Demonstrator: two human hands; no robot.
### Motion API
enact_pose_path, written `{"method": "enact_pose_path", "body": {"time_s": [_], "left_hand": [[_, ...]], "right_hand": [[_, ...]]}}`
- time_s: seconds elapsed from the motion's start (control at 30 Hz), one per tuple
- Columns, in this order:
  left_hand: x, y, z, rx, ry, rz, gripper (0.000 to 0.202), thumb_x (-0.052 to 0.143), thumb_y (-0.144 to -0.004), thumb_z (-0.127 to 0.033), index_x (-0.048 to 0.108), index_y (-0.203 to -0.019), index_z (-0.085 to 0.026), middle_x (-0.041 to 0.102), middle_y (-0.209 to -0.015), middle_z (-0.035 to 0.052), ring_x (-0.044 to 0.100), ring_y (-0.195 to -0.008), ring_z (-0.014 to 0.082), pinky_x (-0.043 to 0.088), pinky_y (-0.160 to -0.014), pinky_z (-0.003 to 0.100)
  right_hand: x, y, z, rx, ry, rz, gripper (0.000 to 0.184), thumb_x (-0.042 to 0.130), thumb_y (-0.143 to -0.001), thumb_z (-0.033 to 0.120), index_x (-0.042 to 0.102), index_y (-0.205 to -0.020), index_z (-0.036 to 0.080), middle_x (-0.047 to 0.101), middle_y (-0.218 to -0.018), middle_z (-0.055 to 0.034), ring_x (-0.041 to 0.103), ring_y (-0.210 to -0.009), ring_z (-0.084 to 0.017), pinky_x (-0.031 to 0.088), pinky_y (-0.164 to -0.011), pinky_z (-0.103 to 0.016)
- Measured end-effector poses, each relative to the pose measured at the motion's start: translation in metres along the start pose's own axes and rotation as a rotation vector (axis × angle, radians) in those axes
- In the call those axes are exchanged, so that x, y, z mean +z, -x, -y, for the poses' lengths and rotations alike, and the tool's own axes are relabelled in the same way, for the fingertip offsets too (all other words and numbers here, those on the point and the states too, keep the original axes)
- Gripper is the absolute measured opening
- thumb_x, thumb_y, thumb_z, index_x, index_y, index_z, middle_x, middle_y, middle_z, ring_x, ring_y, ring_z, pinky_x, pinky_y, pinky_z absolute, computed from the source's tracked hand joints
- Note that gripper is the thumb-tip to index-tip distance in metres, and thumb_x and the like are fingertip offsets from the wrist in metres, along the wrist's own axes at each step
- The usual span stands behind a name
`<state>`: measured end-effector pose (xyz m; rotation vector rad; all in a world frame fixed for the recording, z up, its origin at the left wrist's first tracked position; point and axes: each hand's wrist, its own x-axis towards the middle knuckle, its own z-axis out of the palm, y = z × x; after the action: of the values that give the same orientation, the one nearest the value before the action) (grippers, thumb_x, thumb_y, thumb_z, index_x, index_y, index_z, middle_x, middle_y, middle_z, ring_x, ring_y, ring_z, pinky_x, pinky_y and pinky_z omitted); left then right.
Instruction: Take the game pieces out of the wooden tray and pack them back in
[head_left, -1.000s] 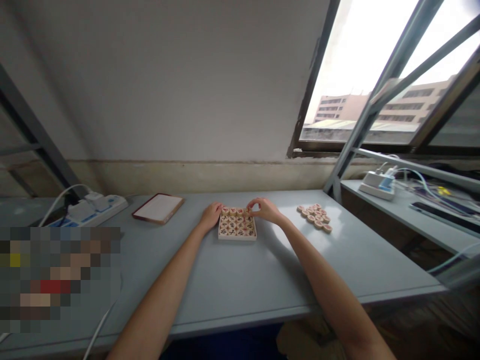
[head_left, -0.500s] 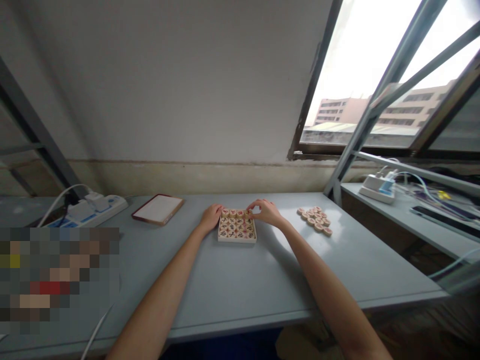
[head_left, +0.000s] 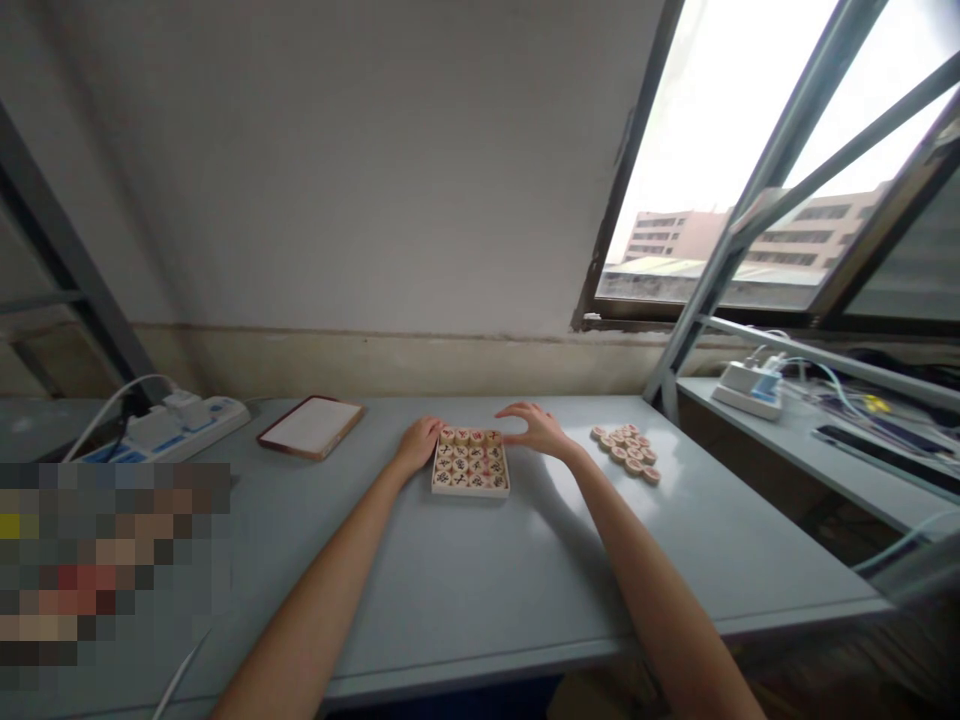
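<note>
A shallow white box (head_left: 471,492) sits on the desk, filled with rows of round xiangqi pieces (head_left: 475,466) bearing black and red characters. My left hand (head_left: 418,446) lies against the box's far left corner, its fingers curled onto the edge. Just off the far right corner, my right hand (head_left: 538,430) has thumb and forefinger spread apart, with nothing between them. To the right of that hand, several loose xiangqi pieces (head_left: 627,452) with red characters lie in a cluster on the desk.
A box lid (head_left: 311,427) with a white inside and dark red edge lies to the left. Power strips (head_left: 176,432) with plugs stand at the far left and on the right-hand desk (head_left: 862,475). A metal frame post (head_left: 675,370) rises behind the loose pieces.
My right thumb and forefinger have parted from the piece at the far right corner, and the hand has drawn slightly away. My left hand stays at the box. The view has shifted a little.
</note>
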<state>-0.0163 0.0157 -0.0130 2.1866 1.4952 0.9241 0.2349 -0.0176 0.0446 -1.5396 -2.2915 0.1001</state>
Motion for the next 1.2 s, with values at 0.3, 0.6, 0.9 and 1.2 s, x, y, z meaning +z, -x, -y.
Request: {"method": "enact_pose_path", "body": {"time_s": [0.3,0.6,0.9,1.2], "left_hand": [[0.002,-0.001,0.002,0.002,0.019,-0.021,0.029,0.033,-0.082,-0.024,0.06,-0.079,-0.015,0.062,-0.087,0.0065,0.054,-0.083,0.0153,0.039,-0.076,0.024],[-0.002,0.001,-0.004,-0.021,-0.022,-0.008,0.028,0.034,-0.081,-0.023,0.061,-0.082,-0.014,0.062,-0.091,0.0081,0.054,-0.086,0.0161,0.039,-0.077,0.024],[-0.002,0.002,-0.004,-0.008,-0.006,-0.011,0.029,0.032,-0.082,-0.024,0.059,-0.078,-0.015,0.061,-0.087,0.0069,0.053,-0.084,0.0149,0.039,-0.077,0.023],[-0.002,0.002,-0.004,-0.004,0.019,-0.015,0.03,0.033,-0.082,-0.029,0.058,-0.074,-0.015,0.061,-0.082,0.0052,0.052,-0.078,0.0144,0.039,-0.073,0.024]], "right_hand": [[-0.011,0.021,-0.047,0.686,0.667,-0.084,0.027,0.04,-0.076,0.005,0.064,-0.087,0.012,0.056,-0.094,-0.0164,0.045,-0.096,-0.028,0.025,-0.081,-0.045],[-0.014,0.025,-0.062,0.823,0.605,-0.051,0.03,0.04,-0.075,0.003,0.065,-0.087,0.014,0.059,-0.091,-0.0153,0.05,-0.091,-0.026,0.028,-0.077,-0.044],[-0.004,0.001,-0.027,0.249,-0.033,-0.279,0.02,0.05,-0.077,0.03,0.06,-0.092,0.021,0.063,-0.086,-0.0042,0.055,-0.082,-0.019,0.035,-0.074,-0.033],[0.038,-0.001,0.085,-0.317,-0.08,-0.153,0.029,0.055,-0.077,0.023,0.053,-0.106,0.027,0.058,-0.1,-0.0023,0.046,-0.096,-0.017,0.028,-0.08,-0.03]]}}
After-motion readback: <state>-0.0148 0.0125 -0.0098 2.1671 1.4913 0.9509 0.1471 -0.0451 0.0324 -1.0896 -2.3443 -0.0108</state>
